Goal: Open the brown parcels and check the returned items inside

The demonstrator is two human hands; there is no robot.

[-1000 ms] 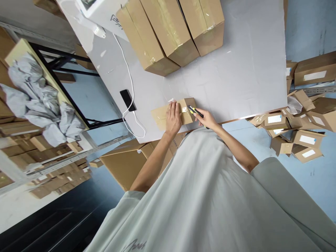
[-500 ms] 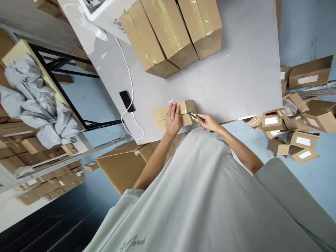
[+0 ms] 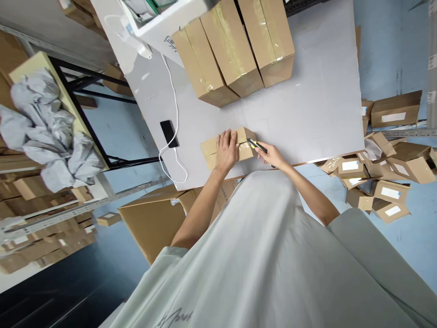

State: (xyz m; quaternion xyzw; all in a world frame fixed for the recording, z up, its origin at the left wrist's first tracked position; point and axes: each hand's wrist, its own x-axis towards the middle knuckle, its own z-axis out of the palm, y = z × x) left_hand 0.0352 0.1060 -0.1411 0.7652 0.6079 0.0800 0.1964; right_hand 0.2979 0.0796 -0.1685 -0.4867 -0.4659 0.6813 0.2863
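A small taped cardboard box (image 3: 210, 152) lies at the near edge of the grey table (image 3: 317, 86). My left hand (image 3: 227, 149) rests on top of the box, its fingers stretched out and lying flat. My right hand (image 3: 271, 156) is closed around a black and yellow utility knife (image 3: 258, 146). The knife's tip is at the right end of the box, by the taped seam; whether the blade is in the tape I cannot tell.
Three larger taped cartons (image 3: 232, 50) stand at the back beside a white bin (image 3: 160, 27). A black power bank or phone (image 3: 169, 133) with a white cable (image 3: 176, 100) lies to the left. Below the table edge is a big open carton (image 3: 153, 218); opened boxes (image 3: 389, 191) pile up at right.
The view has shifted a little. The knife tip has moved from the top seam to the box's right end. My left hand stays flat on the box.
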